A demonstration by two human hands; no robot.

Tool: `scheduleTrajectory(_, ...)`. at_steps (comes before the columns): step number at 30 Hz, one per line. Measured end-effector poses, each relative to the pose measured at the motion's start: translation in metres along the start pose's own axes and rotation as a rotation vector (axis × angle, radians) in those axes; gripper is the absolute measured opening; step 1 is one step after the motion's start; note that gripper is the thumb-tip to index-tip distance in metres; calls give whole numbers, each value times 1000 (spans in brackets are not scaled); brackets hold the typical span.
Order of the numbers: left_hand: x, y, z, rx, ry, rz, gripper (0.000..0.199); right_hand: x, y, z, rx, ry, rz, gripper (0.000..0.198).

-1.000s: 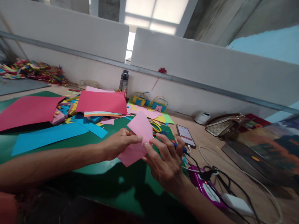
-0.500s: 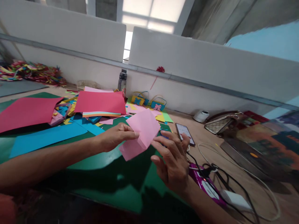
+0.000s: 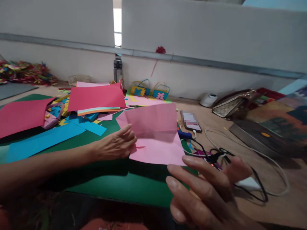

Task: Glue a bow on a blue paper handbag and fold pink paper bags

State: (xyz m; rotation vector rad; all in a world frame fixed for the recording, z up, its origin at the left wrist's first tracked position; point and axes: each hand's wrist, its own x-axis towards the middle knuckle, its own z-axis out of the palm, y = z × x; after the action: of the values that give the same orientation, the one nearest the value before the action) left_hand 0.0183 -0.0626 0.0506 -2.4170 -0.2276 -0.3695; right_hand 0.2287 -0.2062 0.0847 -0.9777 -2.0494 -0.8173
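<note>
A creased sheet of pink paper (image 3: 154,131) is spread out over the green mat (image 3: 148,188), a fold line running across its middle. At its left edge, my left hand (image 3: 121,142) is closed on the paper with the fingers curled. My right hand (image 3: 206,195) is held up close to the camera, below the sheet's lower right corner. Its fingers are apart and nothing shows between them.
Red sheets (image 3: 97,97) lie over coloured scraps, with blue strips (image 3: 45,140) in front. Small paper bags (image 3: 160,94) stand by the wall. On the right are a phone (image 3: 190,119), cables (image 3: 261,185), a white cup-like object (image 3: 208,100) and a handbag (image 3: 230,105).
The pink paper has gone from folded over to opened out wide. My right hand has moved away from it, down and nearer the camera. The view has tilted down.
</note>
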Motion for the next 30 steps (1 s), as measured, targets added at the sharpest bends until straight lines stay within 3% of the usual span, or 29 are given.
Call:
scheduleTrajectory(3,-5,6,6,49,-6,41,21,-4,-6,5,61,-32,-52,17)
scheduleTrajectory(8,-12,12,13,-30,-57,127,21,2,-5,22,116,-311,-147,21)
scheduleTrajectory(14,-10,14,12,39,-128,196,24,1,0,56,7,-686,-61,29)
scheduleTrajectory(19,-7,15,11,108,-154,240,29,6,3,77,-28,-755,-67,24)
scheduleTrajectory(23,-5,15,9,89,-123,242,33,16,3,79,12,-838,-70,15)
scheduleTrajectory(30,-5,21,12,-52,-185,200,35,14,1,75,-60,-759,-116,14)
